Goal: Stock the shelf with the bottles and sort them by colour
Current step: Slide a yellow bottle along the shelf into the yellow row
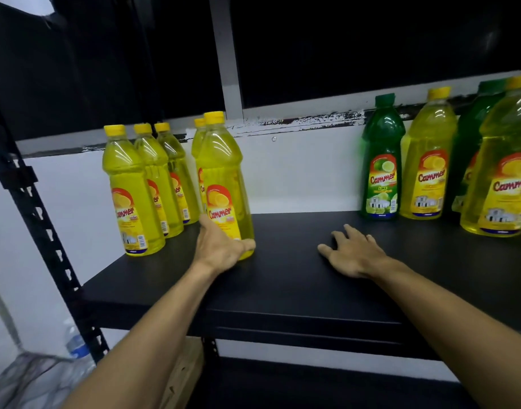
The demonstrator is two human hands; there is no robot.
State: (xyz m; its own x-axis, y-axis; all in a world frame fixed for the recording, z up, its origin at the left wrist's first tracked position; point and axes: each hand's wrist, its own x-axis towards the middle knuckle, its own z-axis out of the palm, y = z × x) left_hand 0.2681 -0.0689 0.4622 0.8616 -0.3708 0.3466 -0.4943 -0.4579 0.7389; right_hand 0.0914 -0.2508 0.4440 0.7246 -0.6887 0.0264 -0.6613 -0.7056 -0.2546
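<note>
From the head view, my only one, I take the black shelf board (282,278) as my landmark. At its left end stands a cluster of yellow bottles (153,184), upright and close together. The nearest of them, the front yellow bottle (223,184), sits just right of the cluster, near the board's front edge. My left hand (220,246) is wrapped round its base, thumb on the near side and fingers curled behind the label, so it grips that bottle low down.

My right hand (352,252) lies at the middle of the board, palm down, fingers spread and relaxed, holding nothing.

At the board's right end the colours are mixed: a green bottle (381,172) stands against the back wall, a yellow bottle (427,160) just beside it, then another green one (474,149) partly hidden behind a large-looking yellow one (501,172) at the frame edge.

I judge the step in hand to be seating this yellow bottle with its group. The next move calls for letting go once it stands steady, then reaching right for a yellow bottle from the mixed end, without knocking the green neighbours.
</note>
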